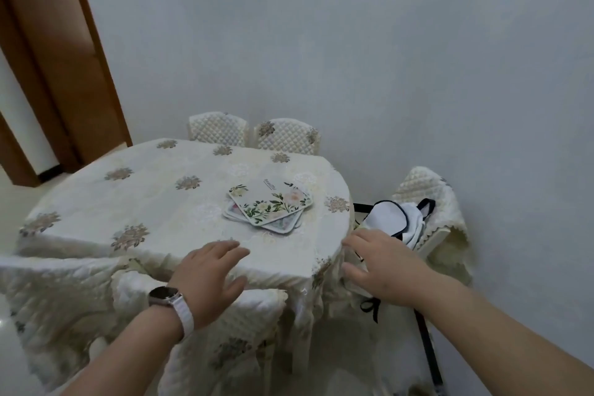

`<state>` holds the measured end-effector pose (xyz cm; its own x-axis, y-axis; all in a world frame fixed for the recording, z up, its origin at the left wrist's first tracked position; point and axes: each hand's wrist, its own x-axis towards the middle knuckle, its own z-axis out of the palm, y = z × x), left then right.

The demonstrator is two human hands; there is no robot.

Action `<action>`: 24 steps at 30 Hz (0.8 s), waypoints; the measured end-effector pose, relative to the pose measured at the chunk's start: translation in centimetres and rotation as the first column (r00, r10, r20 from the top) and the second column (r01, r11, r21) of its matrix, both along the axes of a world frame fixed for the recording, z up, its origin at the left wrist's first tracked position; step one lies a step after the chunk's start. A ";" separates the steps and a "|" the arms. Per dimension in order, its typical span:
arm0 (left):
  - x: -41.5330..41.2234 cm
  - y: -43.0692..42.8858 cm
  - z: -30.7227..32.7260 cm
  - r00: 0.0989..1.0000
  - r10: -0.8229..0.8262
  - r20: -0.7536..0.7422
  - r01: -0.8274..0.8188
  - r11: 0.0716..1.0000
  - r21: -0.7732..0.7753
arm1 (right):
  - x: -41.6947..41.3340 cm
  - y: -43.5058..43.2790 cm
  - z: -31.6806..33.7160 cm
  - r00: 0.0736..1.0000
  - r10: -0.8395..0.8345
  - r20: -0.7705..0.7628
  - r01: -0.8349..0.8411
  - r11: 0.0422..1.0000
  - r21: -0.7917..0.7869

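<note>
- The tablecloth (144, 202) covers the whole round bench (96, 167) and hangs in folds over the near rim.
- Your left grip (209, 273) lies palm down on the cloth at the bench's 6 o'clock rim, with the fingers spread flat and holding nothing.
- Your right grip (382, 264) is at the 4 o'clock rim. Its fingers touch the cloth's edge and the thumb sits apart below them, either side of the hanging fold and not closed on it.
- The fold lies at 9 o'clock from the right grip, which is the nearer one. The rim between your grips runs 9 to 3, so any tug should probably follow that line.
- A stack of floral mats (268, 207) sits at 1 o'clock from the left grip, well apart from it.
- A white bag (390, 222) rests on the chair (430, 202) beyond the 3 o'clock rim.
</note>
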<state>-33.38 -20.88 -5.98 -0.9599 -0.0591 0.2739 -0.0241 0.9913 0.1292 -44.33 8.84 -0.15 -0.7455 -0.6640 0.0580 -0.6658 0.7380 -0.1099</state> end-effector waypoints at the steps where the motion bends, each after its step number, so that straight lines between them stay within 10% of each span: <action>1: -0.8 -0.3 0.0 1.000 0.001 0.006 -0.001 1.000 -0.003 | -0.7 -0.2 0.0 1.000 -0.007 0.009 0.007 1.000 -0.002; 24: -26.0 -0.2 -2.9 0.949 0.272 0.157 -0.256 0.960 -0.118 | -34.9 -2.5 -6.8 0.963 0.240 0.124 -0.238 0.971 -0.027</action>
